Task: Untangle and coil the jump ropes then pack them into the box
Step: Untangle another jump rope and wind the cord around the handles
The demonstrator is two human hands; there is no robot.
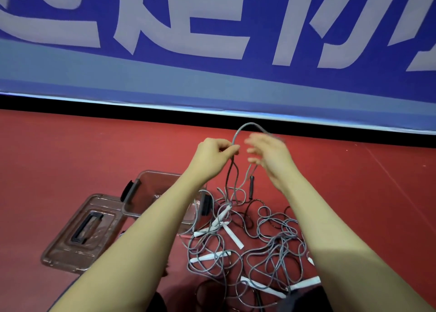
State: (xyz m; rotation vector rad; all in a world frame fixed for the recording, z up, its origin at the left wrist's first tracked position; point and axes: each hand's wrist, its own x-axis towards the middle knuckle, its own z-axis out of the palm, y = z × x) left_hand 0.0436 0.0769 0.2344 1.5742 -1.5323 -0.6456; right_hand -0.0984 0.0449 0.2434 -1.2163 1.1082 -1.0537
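Frame center: left hand pinches grey rope loop, right hand blurred with fingers spread, tangled ropes below, box lower left.

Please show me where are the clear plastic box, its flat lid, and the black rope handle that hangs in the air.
Clear plastic box (141,181), head view, far rim.
Flat clear lid (68,252), head view, bare surface.
Black rope handle (251,187), head view, middle of the grip.
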